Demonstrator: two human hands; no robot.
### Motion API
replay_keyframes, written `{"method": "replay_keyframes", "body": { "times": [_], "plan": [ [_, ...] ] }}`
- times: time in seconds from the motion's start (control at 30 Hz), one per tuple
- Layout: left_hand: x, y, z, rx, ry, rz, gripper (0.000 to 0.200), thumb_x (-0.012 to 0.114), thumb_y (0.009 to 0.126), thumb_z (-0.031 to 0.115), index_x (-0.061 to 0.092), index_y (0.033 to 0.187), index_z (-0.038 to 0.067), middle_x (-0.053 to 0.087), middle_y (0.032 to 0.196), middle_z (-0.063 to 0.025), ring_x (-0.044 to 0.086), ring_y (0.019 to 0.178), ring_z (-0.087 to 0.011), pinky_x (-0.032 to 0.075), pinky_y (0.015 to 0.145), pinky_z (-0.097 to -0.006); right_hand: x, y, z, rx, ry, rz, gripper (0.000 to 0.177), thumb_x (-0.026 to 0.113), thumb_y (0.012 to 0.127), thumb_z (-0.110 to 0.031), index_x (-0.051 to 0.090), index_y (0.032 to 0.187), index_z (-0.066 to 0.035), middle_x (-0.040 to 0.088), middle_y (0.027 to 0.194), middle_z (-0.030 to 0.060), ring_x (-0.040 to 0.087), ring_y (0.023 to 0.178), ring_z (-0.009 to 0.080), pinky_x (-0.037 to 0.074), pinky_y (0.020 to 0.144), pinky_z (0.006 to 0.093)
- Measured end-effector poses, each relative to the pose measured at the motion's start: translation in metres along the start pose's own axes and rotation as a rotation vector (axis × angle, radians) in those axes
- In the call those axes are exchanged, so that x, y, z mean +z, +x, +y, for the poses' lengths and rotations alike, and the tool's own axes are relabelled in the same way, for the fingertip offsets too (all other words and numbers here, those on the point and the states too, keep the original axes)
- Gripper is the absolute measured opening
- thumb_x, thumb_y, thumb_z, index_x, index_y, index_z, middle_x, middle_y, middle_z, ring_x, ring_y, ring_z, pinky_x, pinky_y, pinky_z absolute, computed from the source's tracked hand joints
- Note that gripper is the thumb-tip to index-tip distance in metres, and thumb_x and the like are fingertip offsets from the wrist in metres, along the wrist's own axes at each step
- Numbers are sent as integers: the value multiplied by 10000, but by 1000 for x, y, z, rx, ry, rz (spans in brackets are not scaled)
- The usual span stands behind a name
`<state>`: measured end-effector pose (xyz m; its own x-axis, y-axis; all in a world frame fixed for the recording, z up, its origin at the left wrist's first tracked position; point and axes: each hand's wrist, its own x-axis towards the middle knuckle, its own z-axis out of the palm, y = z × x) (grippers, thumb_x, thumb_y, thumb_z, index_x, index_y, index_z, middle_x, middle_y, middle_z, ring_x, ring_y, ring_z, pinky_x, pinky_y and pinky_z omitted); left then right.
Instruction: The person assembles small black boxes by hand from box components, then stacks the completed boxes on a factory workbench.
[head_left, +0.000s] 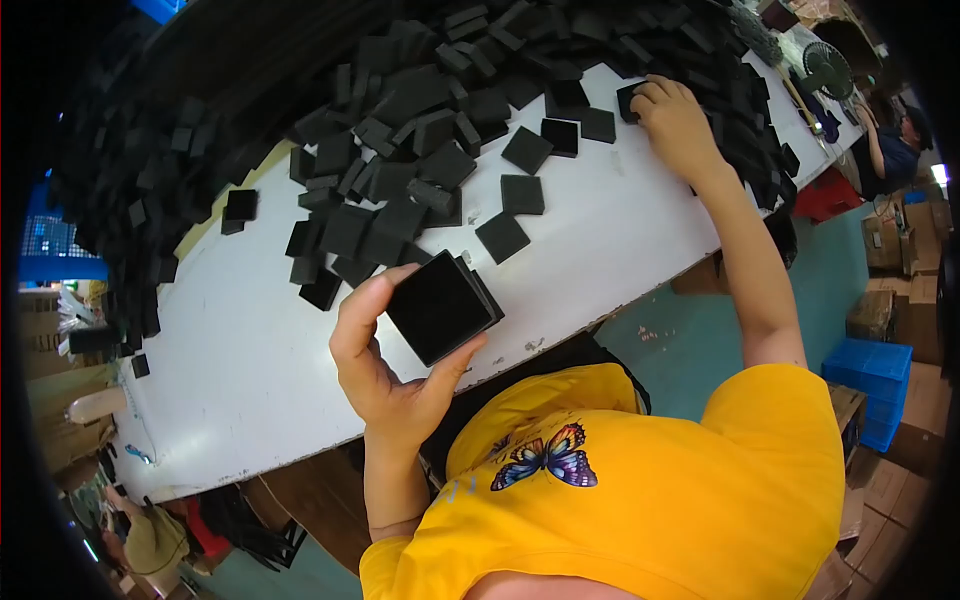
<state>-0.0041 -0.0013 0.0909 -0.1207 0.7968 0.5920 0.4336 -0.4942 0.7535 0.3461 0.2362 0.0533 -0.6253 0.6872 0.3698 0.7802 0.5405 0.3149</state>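
Between the thumb and fingers of my left hand (400,365) are black square blocks (440,308), stacked face to face and raised above the white table (570,290). My right hand (672,120) reaches to the far side of the table, its fingertips closed on a black block (629,102) at the edge of the pile. Several loose black squares (503,237) lie flat between my two hands. Behind them rises a large heap of black blocks (400,150).
More black blocks are heaped at the far left (150,180). A fan (826,68) and a co-worker (893,150) are at the upper right, another person (150,540) at the lower left. Blue crates (868,385) and cardboard boxes (915,320) stand on the floor at right.
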Motion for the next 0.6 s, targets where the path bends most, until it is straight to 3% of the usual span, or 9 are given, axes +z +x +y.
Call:
{"method": "replay_keyframes", "body": {
  "times": [0.07, 0.1, 0.17, 0.2, 0.3, 0.4, 0.43, 0.5, 0.6],
  "plan": [
    [0, -2, 1, -26, -49, 7, 982, 934, 686, 68, 336, 1465, 44, 626, 1233, -192, 642, 1119, -270, 504, 964, -346, -30, 5, -14, 131, 167, 44, 218, 649, 865, -45, 694, 1078, -30, 701, 1112, 109, 636, 1111, 293, 481, 967, 391],
    [0, -3, 1, -62, -111, 16, 989, 933, 683, 59, 335, 1470, 45, 628, 1236, -192, 642, 1121, -268, 505, 965, -345, -45, 10, -23, 184, 262, 62, 212, 652, 896, -65, 697, 1099, -29, 711, 1102, 109, 666, 1056, 281, 506, 926, 374],
    [-1, -5, 1, -138, -203, 47, 1003, 931, 676, 41, 331, 1481, 47, 631, 1243, -190, 642, 1124, -265, 505, 968, -343, -70, 23, -42, 269, 787, 222, 255, 663, 966, -174, 705, 1182, -46, 742, 1075, 77, 693, 873, 187, 533, 784, 289],
    [-1, -5, 1, -151, -211, 47, 1026, 928, 675, 30, 314, 1497, 50, 631, 1255, -190, 643, 1125, -255, 503, 977, -348, -83, 28, -52, 379, 1213, 104, 296, 654, 994, -226, 708, 1224, -48, 744, 1062, 39, 666, 843, 99, 521, 749, 233],
    [-4, -3, 0, -78, -113, -21, 1113, 918, 667, 12, 232, 1543, 65, 621, 1278, -178, 649, 1119, -241, 530, 959, -327, -118, 49, -104, 261, 1785, -132, 297, 638, 1001, -245, 727, 1186, -30, 726, 1019, 23, 658, 869, 78, 521, 765, 236],
    [-4, -2, 4, -118, -104, -24, 1159, 917, 659, 12, 191, 1562, 70, 633, 1236, -153, 654, 1101, -237, 513, 959, -329, -137, 79, -145, 242, 1826, -493, 347, 664, 963, -297, 733, 1167, -25, 717, 998, 24, 649, 920, 86, 516, 771, 244],
    [-5, -1, 5, -130, -103, -31, 1165, 916, 659, 11, 186, 1565, 70, 636, 1225, -147, 655, 1096, -236, 509, 962, -332, -136, 86, -159, 191, 1879, -471, 323, 658, 956, -285, 742, 1109, -13, 707, 964, 10, 632, 852, 74, 502, 728, 246],
    [-5, 0, 7, -143, -102, -31, 1181, 915, 659, 13, 172, 1574, 71, 651, 1174, -127, 659, 1074, -232, 498, 969, -343, -141, 102, -171, 34, 1691, -560, 298, 644, 960, -280, 742, 1024, -6, 711, 941, 17, 629, 815, 72, 493, 681, 277],
    [-6, 3, 10, -175, -114, -33, 1180, 920, 660, 25, 180, 1578, 75, 665, 1139, -117, 663, 1060, -230, 495, 968, -342, -139, 103, -183, -87, 1514, -456, 277, 623, 960, -252, 723, 948, 6, 714, 884, 61, 657, 770, 132, 493, 665, 304]
  ]
}}
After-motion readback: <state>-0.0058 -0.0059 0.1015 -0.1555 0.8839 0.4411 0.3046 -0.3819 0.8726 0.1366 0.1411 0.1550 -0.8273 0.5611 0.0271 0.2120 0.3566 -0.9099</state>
